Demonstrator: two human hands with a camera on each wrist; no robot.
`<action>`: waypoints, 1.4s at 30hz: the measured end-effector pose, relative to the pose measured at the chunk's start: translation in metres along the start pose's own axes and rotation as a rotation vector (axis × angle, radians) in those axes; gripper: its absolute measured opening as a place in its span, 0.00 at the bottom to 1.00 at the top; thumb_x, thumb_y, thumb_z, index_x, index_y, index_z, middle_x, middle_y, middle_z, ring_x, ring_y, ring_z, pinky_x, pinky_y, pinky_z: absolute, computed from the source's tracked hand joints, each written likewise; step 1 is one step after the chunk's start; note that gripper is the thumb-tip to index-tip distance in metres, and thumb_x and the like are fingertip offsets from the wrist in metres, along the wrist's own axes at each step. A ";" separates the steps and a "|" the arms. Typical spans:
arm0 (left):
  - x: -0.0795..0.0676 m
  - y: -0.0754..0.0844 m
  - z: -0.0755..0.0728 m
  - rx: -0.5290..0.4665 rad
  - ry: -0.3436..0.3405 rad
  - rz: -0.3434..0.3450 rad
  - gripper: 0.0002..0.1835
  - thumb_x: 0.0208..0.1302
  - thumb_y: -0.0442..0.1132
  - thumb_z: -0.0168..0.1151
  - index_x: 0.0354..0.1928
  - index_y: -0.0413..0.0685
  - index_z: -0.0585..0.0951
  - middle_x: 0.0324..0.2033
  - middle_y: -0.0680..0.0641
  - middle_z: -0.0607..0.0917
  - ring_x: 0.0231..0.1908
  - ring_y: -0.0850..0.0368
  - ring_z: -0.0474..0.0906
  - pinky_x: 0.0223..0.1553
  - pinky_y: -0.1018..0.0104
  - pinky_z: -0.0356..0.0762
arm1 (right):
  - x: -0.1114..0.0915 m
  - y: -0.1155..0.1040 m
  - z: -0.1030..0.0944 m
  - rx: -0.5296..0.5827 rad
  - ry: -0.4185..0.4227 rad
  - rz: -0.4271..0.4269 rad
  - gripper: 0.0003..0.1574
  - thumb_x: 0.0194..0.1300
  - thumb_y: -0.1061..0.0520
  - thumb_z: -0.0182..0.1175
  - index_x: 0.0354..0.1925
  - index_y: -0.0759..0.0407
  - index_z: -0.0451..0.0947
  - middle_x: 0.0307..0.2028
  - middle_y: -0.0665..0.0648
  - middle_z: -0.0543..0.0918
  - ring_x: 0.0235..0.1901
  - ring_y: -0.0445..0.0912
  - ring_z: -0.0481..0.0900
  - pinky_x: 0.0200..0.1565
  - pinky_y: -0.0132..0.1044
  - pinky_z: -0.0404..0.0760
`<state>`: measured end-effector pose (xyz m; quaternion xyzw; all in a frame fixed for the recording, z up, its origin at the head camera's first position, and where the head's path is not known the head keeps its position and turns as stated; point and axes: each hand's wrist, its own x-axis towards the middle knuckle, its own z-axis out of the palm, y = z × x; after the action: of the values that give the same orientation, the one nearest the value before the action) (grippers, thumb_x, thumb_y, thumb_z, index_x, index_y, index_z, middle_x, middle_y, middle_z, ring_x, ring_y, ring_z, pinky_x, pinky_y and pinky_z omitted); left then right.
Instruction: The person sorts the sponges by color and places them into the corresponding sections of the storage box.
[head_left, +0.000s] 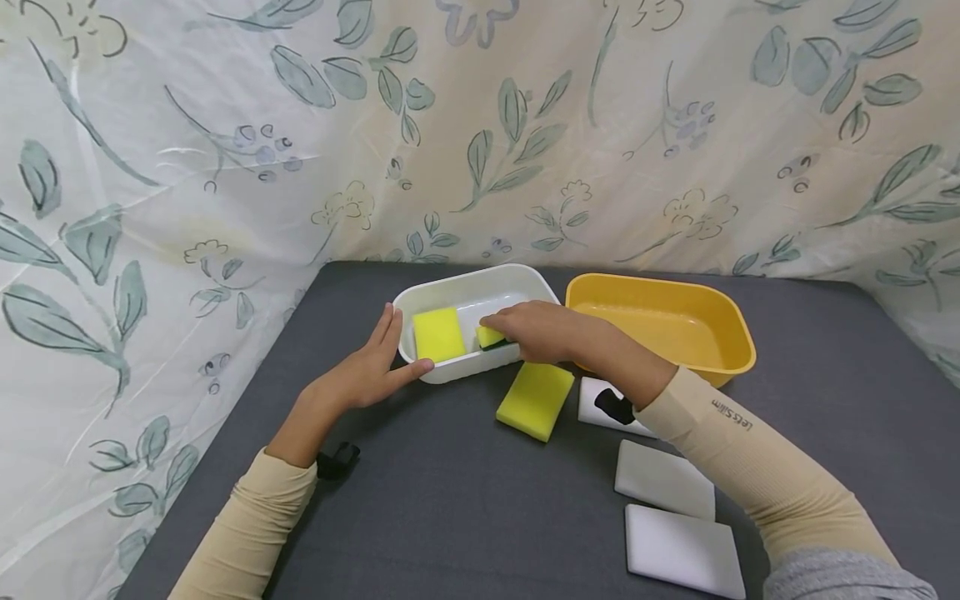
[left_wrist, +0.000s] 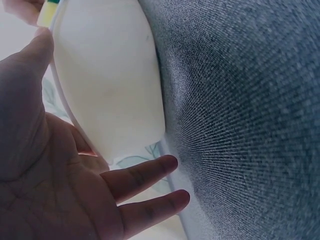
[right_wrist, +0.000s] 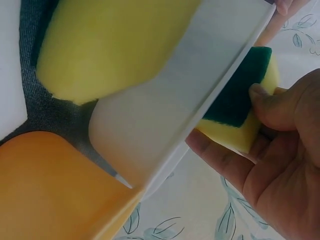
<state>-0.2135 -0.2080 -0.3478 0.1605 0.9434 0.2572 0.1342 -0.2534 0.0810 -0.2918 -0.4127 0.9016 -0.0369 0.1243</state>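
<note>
My right hand [head_left: 536, 331] pinches a yellow sponge with a dark green scouring side [right_wrist: 240, 87] at the near rim of the white tub [head_left: 480, 367]. In the right wrist view its thumb presses the green side and its fingers lie behind the yellow foam. Another yellow sponge [head_left: 439, 335] lies inside the tub's left end. My left hand [head_left: 366, 367] rests against that end, thumb along the near rim and fingers spread and fairly straight. Just in front of the tub, a third yellow sponge [head_left: 536, 402] lies on the dark grey cloth.
A yellow-orange tub [head_left: 660, 321] stands right of the white one. Down the right side lie a white block [head_left: 600, 402], partly behind my right wrist, a greyish-white block [head_left: 664, 479] and another white block [head_left: 684, 550]. Floral fabric [head_left: 480, 150] hangs behind the table.
</note>
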 end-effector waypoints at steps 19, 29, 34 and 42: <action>-0.003 0.002 -0.001 -0.002 -0.001 0.000 0.59 0.68 0.69 0.53 0.78 0.41 0.31 0.77 0.43 0.26 0.76 0.41 0.34 0.69 0.42 0.52 | 0.005 -0.001 0.004 0.020 0.007 0.035 0.39 0.64 0.69 0.65 0.71 0.56 0.70 0.58 0.55 0.81 0.49 0.50 0.76 0.58 0.42 0.75; -0.002 0.003 0.000 -0.003 0.008 0.009 0.59 0.68 0.69 0.53 0.78 0.40 0.31 0.77 0.42 0.26 0.76 0.42 0.33 0.70 0.42 0.52 | 0.006 -0.003 0.004 0.011 0.011 0.047 0.37 0.64 0.69 0.66 0.70 0.55 0.72 0.55 0.54 0.82 0.46 0.49 0.75 0.54 0.40 0.76; -0.002 0.002 0.000 -0.002 0.010 0.010 0.59 0.68 0.69 0.53 0.78 0.40 0.31 0.77 0.43 0.26 0.77 0.43 0.33 0.70 0.43 0.52 | 0.006 -0.003 0.005 0.008 0.016 0.046 0.38 0.64 0.68 0.66 0.70 0.56 0.71 0.56 0.55 0.82 0.46 0.50 0.76 0.55 0.40 0.76; -0.003 0.002 0.003 0.003 0.010 0.009 0.60 0.68 0.70 0.53 0.78 0.40 0.31 0.77 0.41 0.26 0.76 0.42 0.33 0.70 0.43 0.52 | 0.008 -0.005 0.008 -0.032 0.020 0.028 0.36 0.62 0.66 0.69 0.67 0.57 0.74 0.52 0.55 0.83 0.44 0.50 0.76 0.53 0.39 0.77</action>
<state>-0.2098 -0.2062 -0.3485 0.1636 0.9438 0.2570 0.1280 -0.2529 0.0718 -0.2999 -0.4014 0.9090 -0.0250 0.1093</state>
